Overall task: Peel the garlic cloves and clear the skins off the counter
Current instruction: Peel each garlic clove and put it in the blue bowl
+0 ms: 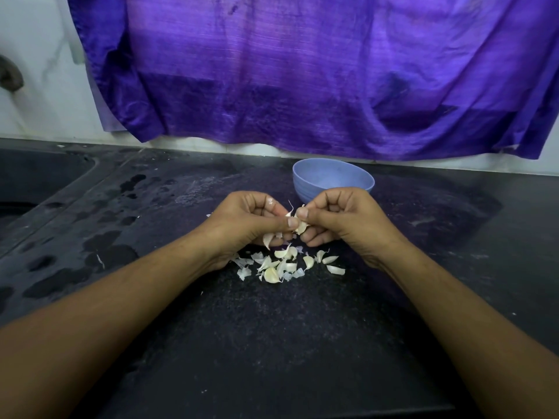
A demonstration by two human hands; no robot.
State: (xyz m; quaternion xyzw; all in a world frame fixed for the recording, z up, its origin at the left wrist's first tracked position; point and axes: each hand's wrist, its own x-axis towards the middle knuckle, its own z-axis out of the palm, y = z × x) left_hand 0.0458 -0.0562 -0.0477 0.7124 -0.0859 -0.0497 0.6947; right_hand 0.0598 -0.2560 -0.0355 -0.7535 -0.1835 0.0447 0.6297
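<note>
My left hand [251, 217] and my right hand [335, 217] meet above the dark counter [272, 343], both pinching one garlic clove [300, 226] between thumbs and fingertips. A strip of skin [291, 210] curls up from the clove. Another pale piece [268, 238] hangs under my left fingers. Below the hands lies a pile of garlic cloves and papery skins [282, 266], with loose cloves [335, 269] at its right side.
A light blue bowl [332, 176] stands just behind my right hand. A purple cloth [302, 71] hangs over the wall at the back. Wet patches [99, 249] mark the counter's left part, and a sink edge [45, 182] lies at the far left.
</note>
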